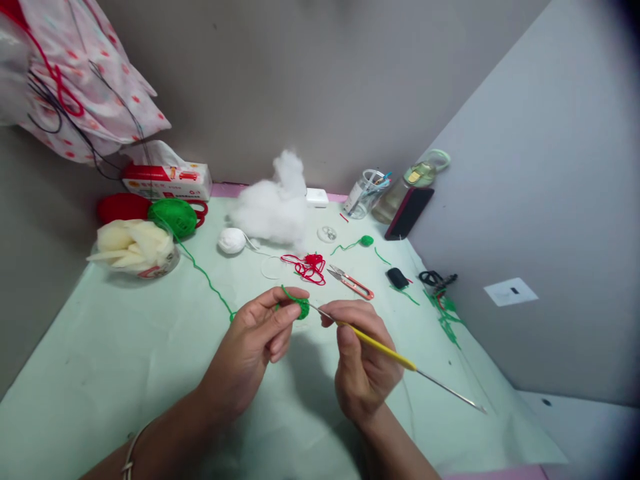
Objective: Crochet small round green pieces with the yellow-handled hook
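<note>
Between the thumb and fingers of my left hand (260, 333) is a small green crochet piece (303, 309). Green yarn (205, 273) trails from this hand back to a green yarn ball (175, 217). My right hand (367, 353) grips a crochet hook (383, 347) by its yellow handle; one metal end slants down to the right. The hook's other tip meets the green piece, and whether it passes through a stitch is too small to tell. Just beyond my hands lie thread snips (353, 283) with orange handles and a tangle of red yarn (311, 268).
White stuffing (273, 207) is heaped at the back, beside a white yarn ball (232, 241). A tissue box (167, 180) and a filled plastic tub (135, 250) stand at left. At right are a pen cup (364, 193), a bottle (395, 197), a leaning phone (410, 213) and green scraps (447, 317).
</note>
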### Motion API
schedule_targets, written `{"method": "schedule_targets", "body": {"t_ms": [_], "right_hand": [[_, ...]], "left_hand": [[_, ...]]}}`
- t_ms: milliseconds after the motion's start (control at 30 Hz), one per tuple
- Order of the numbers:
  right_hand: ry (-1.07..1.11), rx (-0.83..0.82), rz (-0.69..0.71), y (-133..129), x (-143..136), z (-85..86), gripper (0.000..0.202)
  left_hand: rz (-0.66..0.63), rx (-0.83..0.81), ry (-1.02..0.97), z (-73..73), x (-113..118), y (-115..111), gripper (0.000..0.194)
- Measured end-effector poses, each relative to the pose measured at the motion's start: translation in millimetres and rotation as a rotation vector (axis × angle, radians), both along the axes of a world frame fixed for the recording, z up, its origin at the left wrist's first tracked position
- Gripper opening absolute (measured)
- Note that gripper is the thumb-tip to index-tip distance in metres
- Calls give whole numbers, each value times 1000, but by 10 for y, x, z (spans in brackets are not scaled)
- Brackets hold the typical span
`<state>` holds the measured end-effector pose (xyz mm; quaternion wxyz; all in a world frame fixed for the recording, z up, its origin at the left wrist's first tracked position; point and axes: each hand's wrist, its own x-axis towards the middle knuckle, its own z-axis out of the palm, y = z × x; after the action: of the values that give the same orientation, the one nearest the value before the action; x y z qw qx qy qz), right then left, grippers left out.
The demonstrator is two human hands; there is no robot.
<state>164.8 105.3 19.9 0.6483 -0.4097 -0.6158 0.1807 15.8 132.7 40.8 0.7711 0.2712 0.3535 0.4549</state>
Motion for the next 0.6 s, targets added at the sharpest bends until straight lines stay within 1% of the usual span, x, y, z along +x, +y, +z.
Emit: {"method": "schedule_targets", "body": {"t_ms": [167, 267, 333, 400, 467, 500, 600], "right_hand": [[-41, 11, -31, 7, 1, -15, 27], [-105, 31, -58, 8, 6, -10, 28], [-159, 50, -58, 11, 9, 2, 30], [-173, 41, -37, 18, 10, 17, 31], [-121, -9, 6, 36, 8, 29, 30], [-63, -42, 31, 49, 7, 34, 28], [202, -170, 123, 107, 5, 48, 20]], "left_hand": [[-18, 5, 6, -13, 6, -17, 15], [-32, 2, 8, -4, 16, -22, 19], [-35, -7, -2, 9, 19, -22, 28], [-43, -15, -15, 22, 17, -21, 44], [-68, -17, -27, 28, 7, -19, 57], [-82, -16, -30, 29, 0, -17, 61], [-112, -5, -41, 22, -22, -8, 61]]}}
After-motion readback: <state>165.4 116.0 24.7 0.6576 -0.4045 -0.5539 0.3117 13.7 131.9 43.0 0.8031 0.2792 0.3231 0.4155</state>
